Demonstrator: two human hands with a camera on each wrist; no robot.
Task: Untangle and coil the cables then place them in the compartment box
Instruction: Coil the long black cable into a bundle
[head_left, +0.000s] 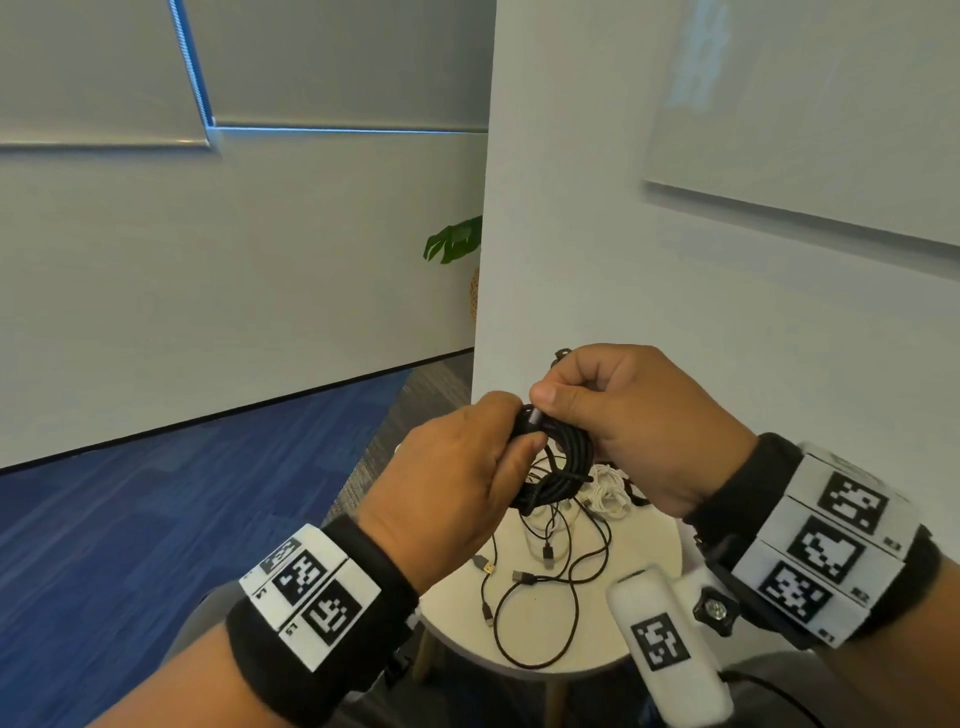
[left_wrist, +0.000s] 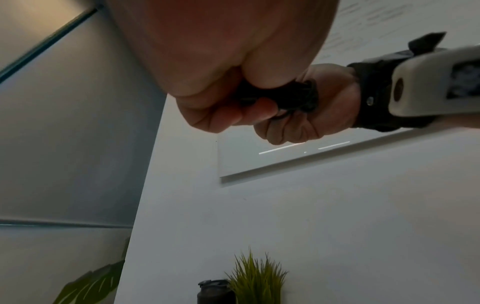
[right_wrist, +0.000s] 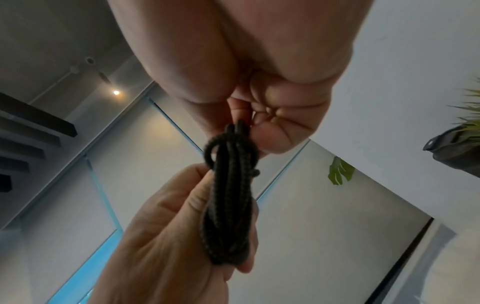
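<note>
Below, our round table (head_left: 649, 540) carries loose black cables (head_left: 540, 587) and a white cable (head_left: 608, 491). Above it our left hand (head_left: 452, 467) grips the black coil (head_left: 558, 467), while our right hand (head_left: 628, 415) pinches its plug (head_left: 535, 417).

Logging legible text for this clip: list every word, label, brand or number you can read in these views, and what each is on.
"L4": beside a square marker on the left wristband, small and uncertain.
"L5": beside the next marker on that band, likewise uncertain.
Right wristband: small codes beside its markers, too blurred to read.
Whiteboard: faint handwriting, illegible.
Coiled black cable: no print visible.
</note>
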